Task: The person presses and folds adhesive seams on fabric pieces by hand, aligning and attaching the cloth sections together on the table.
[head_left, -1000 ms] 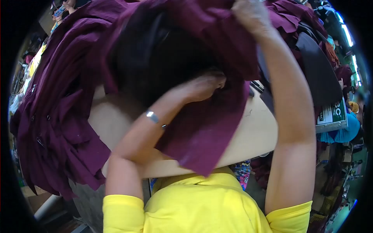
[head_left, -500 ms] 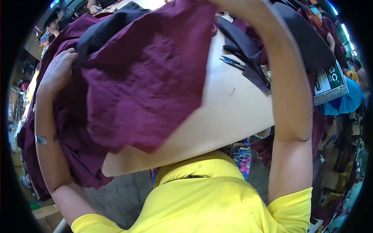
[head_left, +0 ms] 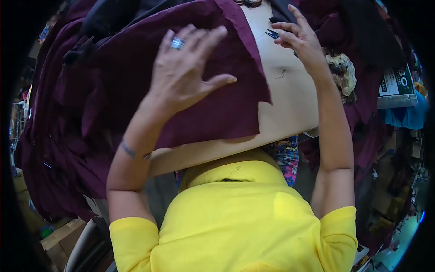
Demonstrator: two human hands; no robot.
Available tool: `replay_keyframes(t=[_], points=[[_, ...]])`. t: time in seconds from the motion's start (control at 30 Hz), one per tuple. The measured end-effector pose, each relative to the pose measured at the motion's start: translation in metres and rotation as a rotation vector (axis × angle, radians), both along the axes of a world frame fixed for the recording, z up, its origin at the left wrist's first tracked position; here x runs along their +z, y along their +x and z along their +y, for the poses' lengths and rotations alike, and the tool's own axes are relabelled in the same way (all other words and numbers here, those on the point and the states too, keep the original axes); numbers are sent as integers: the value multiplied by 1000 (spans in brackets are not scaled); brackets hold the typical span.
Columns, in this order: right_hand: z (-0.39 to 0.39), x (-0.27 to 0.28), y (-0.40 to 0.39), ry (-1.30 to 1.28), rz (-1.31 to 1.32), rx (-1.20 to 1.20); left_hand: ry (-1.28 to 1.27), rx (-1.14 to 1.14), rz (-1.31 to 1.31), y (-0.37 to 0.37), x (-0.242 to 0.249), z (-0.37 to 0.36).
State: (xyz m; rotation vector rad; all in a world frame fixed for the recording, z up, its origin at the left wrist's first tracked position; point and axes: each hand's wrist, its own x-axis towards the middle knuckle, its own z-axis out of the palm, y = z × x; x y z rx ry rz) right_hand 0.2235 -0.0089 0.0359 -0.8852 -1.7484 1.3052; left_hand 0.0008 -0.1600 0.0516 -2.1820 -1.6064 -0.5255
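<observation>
Maroon cloth (head_left: 222,109) is spread over the pale tabletop (head_left: 294,99), its cut edge with a notch on the right side. Over this cloth is my left hand (head_left: 183,63), open, fingers spread and a ring on one of them; whether it touches the cloth is unclear. Small dark snips (head_left: 272,34) lie on the tabletop right of the cloth. My right hand (head_left: 301,43) is at the snips, fingers apart and curved over their handle end, which they partly hide. I see no firm grip on them.
More maroon cloth (head_left: 63,149) heaps at the left and hangs off the table. Dark cloth (head_left: 371,36) lies at the upper right, near a pale ragged bundle (head_left: 342,75) and a labelled box (head_left: 398,86). A loose thread (head_left: 282,74) is on the tabletop.
The raised maroon piece now lies flat. My left hand has moved right onto or over it, and my right hand has let it go and come to the snips. The view has tilted down.
</observation>
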Motion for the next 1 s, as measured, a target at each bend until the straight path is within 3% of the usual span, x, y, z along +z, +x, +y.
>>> replay_keyframes(t=[0.1, 0.17, 0.27, 0.33, 0.4, 0.47, 0.53, 0.63, 0.7, 0.77, 0.9, 1.0], points=[[4, 1, -14, 80, -59, -56, -277, 12, -26, 3, -51, 5], [8, 7, -29, 209, -77, -34, -241, -6, -59, -1, -61, 4], [1, 29, -78, 693, -250, -118, -235, -6, -103, -1, -61, 2], [8, 38, -113, 739, -251, -64, -231, 7, -152, 1, -61, 2], [33, 22, -155, 1028, -332, -335, -213, 26, -225, 2, -61, 2], [45, 21, -169, 1061, -455, -351, -202, 7, -236, 3, -60, 2], [54, 38, -171, 853, -607, -122, -215, -12, -248, 0, -56, 4], [72, 53, -134, 779, -660, -418, -288, -66, -296, -2, -56, 8], [48, 74, -73, 718, -402, -416, -337, -116, -342, -3, -57, 8], [46, 48, -10, 819, -376, -490, -341, -139, -292, -14, -55, 7], [-31, 16, 40, 377, -203, -518, -605, -121, -265, -39, -24, -14], [-63, -6, 51, 439, -232, -549, -687, -118, -281, -51, -9, -34]])
